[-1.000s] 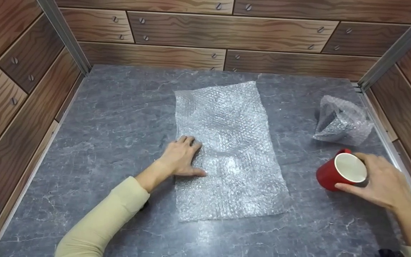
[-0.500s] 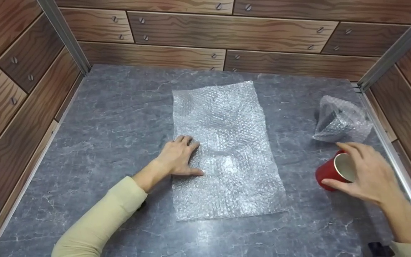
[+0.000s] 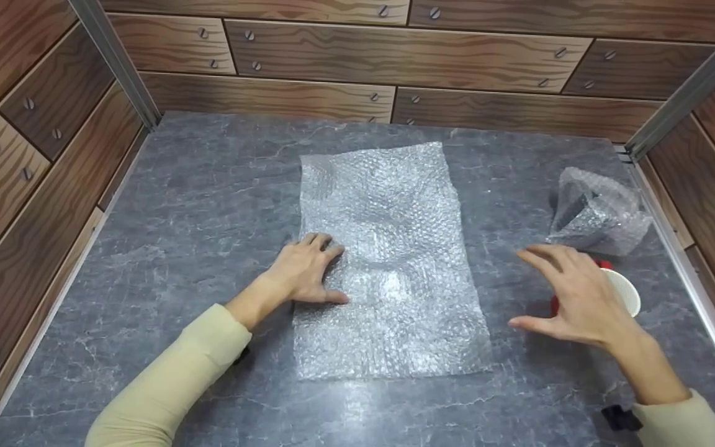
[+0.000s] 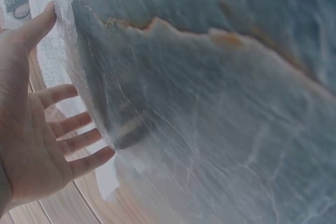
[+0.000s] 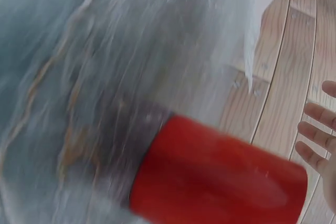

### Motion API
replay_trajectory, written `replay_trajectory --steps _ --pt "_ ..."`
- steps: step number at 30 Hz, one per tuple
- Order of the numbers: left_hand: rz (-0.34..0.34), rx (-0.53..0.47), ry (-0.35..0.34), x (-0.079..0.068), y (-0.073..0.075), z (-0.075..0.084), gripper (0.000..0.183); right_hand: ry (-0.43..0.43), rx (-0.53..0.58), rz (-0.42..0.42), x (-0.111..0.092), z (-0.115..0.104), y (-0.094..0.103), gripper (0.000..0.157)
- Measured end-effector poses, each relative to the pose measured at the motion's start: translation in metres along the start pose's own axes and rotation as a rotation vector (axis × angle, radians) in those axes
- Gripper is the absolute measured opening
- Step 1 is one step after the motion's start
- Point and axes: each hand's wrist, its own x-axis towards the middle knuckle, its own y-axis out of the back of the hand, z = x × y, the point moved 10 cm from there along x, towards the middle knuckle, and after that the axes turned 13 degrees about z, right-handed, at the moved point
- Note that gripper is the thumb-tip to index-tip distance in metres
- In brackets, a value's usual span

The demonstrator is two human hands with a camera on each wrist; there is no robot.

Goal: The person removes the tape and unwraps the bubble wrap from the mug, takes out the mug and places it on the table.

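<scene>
A sheet of bubble wrap [image 3: 395, 248] lies flat on the grey marbled table. My left hand [image 3: 311, 270] rests on its left edge with spread, extended fingers; the left wrist view shows the same hand [image 4: 42, 135] with its fingers apart. On the right stands a red mug [image 5: 215, 177] with a white inside, partly hidden in the head view behind my right hand [image 3: 575, 298]. That hand hovers between mug and wrap, thumb and fingers wide apart, with nothing between them. In the right wrist view the fingertips [image 5: 312, 132] are apart from the mug.
Behind the mug, near the right edge, a crumpled bubble-wrap bundle [image 3: 599, 211] holds something dark that I cannot make out. Wood-patterned walls [image 3: 395, 56] enclose the table on the back and both sides, with metal posts [image 3: 683, 93] at the corners.
My right hand has come off the mug and moved left toward the bubble wrap, with its fingers spread. The mug stays standing. My left hand and the sheet have shifted slightly left.
</scene>
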Motion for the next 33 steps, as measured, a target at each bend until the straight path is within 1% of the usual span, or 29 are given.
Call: replay_trajectory --steps 5,11,15,22,33 --pt "-0.008 -0.004 0.011 0.0 -0.001 0.0 0.106 0.065 0.022 -0.022 0.007 -0.012 -0.018 0.108" --pt "-0.01 -0.038 0.032 0.0 -0.002 0.0 0.104 0.144 0.049 -0.038 0.011 -0.025 -0.036 0.103" --pt "-0.012 -0.043 0.04 -0.001 -0.003 0.001 0.103 0.187 0.071 -0.063 0.013 -0.03 -0.047 0.103" --pt "-0.036 -0.037 0.084 -0.002 -0.007 -0.001 0.102 0.218 0.102 -0.129 0.013 -0.037 -0.066 0.104" --pt "-0.015 -0.04 0.11 -0.001 -0.005 0.001 0.099 0.284 0.131 -0.22 0.011 -0.044 -0.089 0.107"
